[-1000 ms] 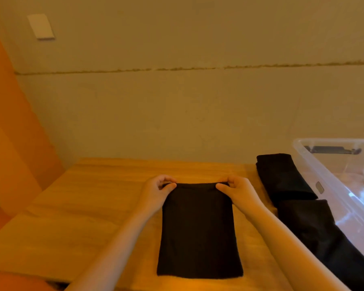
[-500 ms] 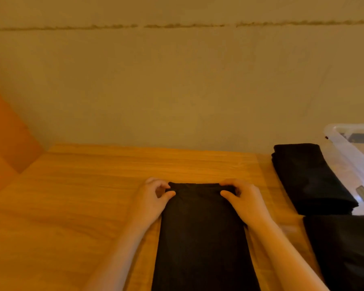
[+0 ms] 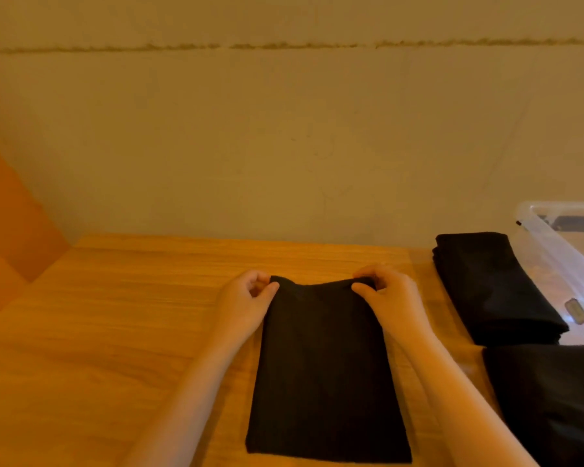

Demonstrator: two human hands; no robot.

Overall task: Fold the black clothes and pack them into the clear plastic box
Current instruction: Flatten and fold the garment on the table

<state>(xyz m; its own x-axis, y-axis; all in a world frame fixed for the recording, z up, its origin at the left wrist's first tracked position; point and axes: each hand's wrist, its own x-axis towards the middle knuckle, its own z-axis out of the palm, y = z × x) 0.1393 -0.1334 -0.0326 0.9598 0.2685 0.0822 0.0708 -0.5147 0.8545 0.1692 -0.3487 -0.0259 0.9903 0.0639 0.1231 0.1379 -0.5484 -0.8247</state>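
The left hand (image 3: 245, 299) and right hand (image 3: 390, 298) each pinch a far corner of the black cloth (image 3: 321, 372) with curled fingers, 2 folded cloths (image 3: 493, 284) near the right fingers.

Layout: garments, hands and box on the table

A folded garment (image 3: 321, 372) lies flat at the centre of the table (image 3: 115, 332), its long side running near to far. The left hand (image 3: 246, 303) sits at its far-left corner and the right hand (image 3: 390, 298) at its far-right corner. To the right lies a folded stack (image 3: 489, 291), with a second garment (image 3: 550, 399) just near of it. The plastic box (image 3: 560, 261) stands at the far right, touching the stack. A wall (image 3: 284, 146) rises behind the table.
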